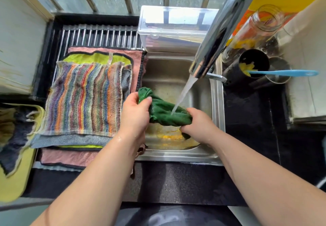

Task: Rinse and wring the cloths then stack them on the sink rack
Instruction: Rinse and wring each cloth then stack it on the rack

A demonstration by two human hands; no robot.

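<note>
A bunched green cloth [164,110] hangs over the steel sink [217,112], and water from the chrome tap [218,36] runs onto its middle. My left hand [135,112] grips the cloth's left end, thumb on top. My right hand [199,123] grips its right end, and a dark corner hangs below that hand. On the sink rack [98,35] to the left lies a flat stack of cloths: a striped cloth [84,98] on top, grey, yellow-green and pink ones under it.
A clear plastic box [174,26] stands behind the sink. At right are a glass jar [255,29] and a black holder [254,66] with a blue-handled tool. A yellow tray [15,183] with dark cloths sits at far left. Black counter runs along the front.
</note>
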